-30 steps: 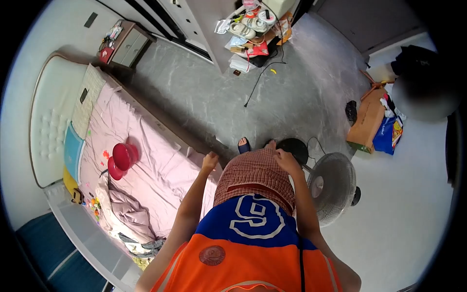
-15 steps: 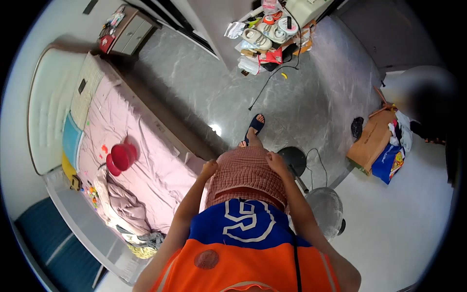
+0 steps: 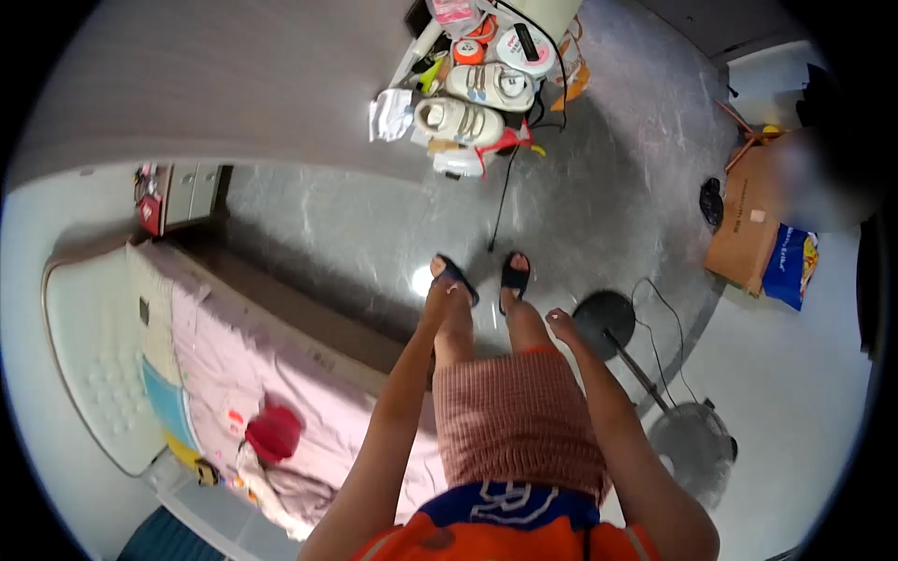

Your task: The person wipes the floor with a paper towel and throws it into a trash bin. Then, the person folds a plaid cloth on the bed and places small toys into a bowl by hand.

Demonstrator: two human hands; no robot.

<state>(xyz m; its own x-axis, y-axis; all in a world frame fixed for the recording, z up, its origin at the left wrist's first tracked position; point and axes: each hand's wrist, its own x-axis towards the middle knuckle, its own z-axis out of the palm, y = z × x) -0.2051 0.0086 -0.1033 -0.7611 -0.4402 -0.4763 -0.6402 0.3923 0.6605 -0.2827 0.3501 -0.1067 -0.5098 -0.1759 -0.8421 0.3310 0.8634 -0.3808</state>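
My left hand (image 3: 441,298) hangs low in front of my left shin, its fingers loosely curled with nothing seen in them. My right hand (image 3: 560,324) is off to the right of my right knee, near the round black base (image 3: 602,323) of a standing fan. Its fingers are curled in and hold nothing. Both hands are apart from the pinkish-brown checked shorts (image 3: 519,411). Dark slippers (image 3: 514,273) are on my feet, which stand on the grey marbled floor (image 3: 374,234).
Ahead, white sneakers (image 3: 491,86) lie on a pile of household items, and a black cable (image 3: 503,201) trails from it. To the left is a bed (image 3: 346,421) with a red tub (image 3: 274,431). On the right are the fan's head (image 3: 690,449) and a cardboard box (image 3: 745,229).
Both hands have let go of the sides of the shorts and moved forward and down. The view has shifted toward the shoe pile, and both feet now show.
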